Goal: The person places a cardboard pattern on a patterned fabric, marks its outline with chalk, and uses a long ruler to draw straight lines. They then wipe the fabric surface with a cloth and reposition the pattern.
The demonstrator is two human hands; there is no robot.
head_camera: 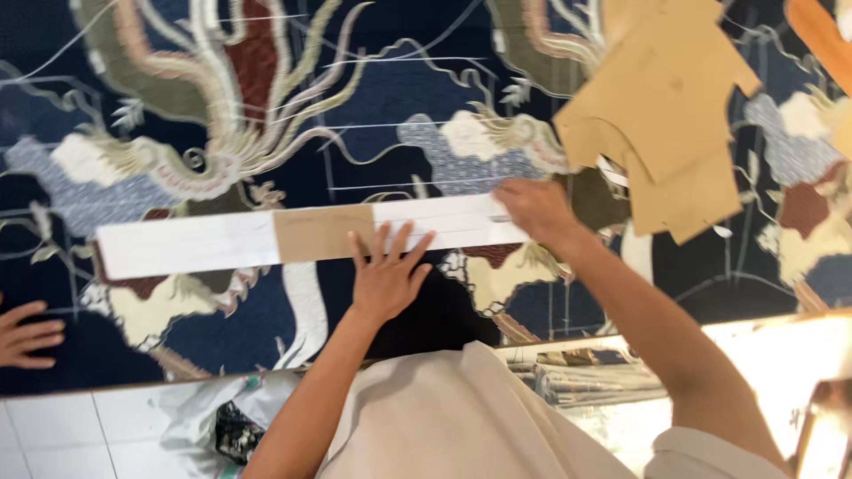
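A long white straightedge [195, 244] with a brown taped middle lies across dark navy fabric [399, 98] printed with cream, olive and red bird and cloud shapes. My left hand [386, 277] lies flat on the straightedge's lower edge, fingers spread. My right hand [535, 209] rests at the strip's right end, its fingers pinched on a small thin marking piece [501, 218] that is partly hidden. Thin white lines are drawn on the fabric above the strip.
Tan paper pattern pieces [666, 106] lie on the fabric at the upper right. Another person's hand [27, 333] rests on the cloth at the left edge. Below the table edge are a crumpled bag [217, 417], stacked papers [586, 377] and white floor tiles [71, 435].
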